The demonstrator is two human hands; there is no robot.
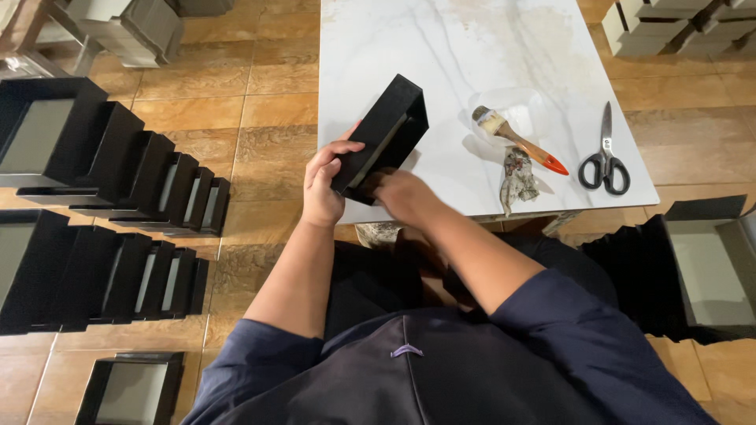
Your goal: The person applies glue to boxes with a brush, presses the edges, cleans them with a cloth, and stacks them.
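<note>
- Black box (383,134) is gripped on its outer wall by left hand (324,182); right hand (403,193) presses inside, fingers hidden.
- Slippage is possible, since it stands tilted on worktop (441,47).
- Glue brush (516,140) nearby may be knocked.

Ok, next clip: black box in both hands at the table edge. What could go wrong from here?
1. The black box is tilted on one edge near the white table's front rim, held by the left hand while the right hand works inside; a slip could drop it to the floor.
2. The brush looks coated and lies close by; a sleeve might smear onto the box.
3. The scissors sit near the table's corner and could be knocked off.
</note>
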